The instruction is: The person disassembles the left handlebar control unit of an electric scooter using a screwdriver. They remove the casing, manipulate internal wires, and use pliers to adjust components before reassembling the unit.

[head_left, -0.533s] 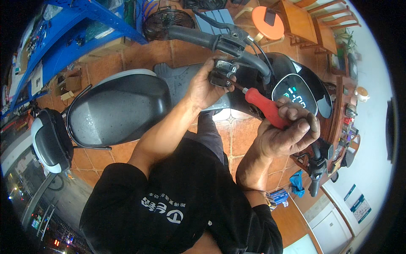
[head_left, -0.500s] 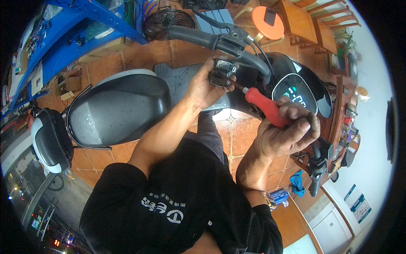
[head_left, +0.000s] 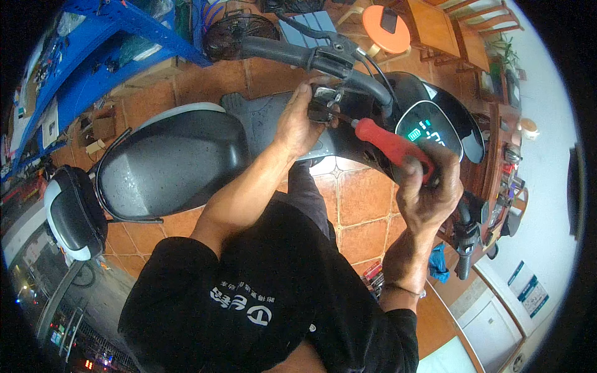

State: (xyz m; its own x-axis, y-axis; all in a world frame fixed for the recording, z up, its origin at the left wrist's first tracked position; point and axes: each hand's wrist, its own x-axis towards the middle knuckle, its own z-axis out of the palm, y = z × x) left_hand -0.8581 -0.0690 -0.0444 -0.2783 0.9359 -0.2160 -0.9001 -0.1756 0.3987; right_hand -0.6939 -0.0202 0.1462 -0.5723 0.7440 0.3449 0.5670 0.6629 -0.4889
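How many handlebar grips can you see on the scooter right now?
2. One dark rubber grip sticks out at the top, beyond the left hand. The other dark grip hangs low beside the right hand, which holds the red-handled screwdriver.

The person is wearing a black short-sleeved shirt [head_left: 261, 298] whose sleeves are ending above the elbows, leaving both forearms bare. White lettering and a white round-edged emblem are showing across the chest of the shirt. Grey trousers [head_left: 308, 199] are showing below the shirt's hem. A thin band [head_left: 401, 290] is circling the right wrist. The left hand [head_left: 298, 127] and right hand [head_left: 429, 189] are bare, wearing no gloves.
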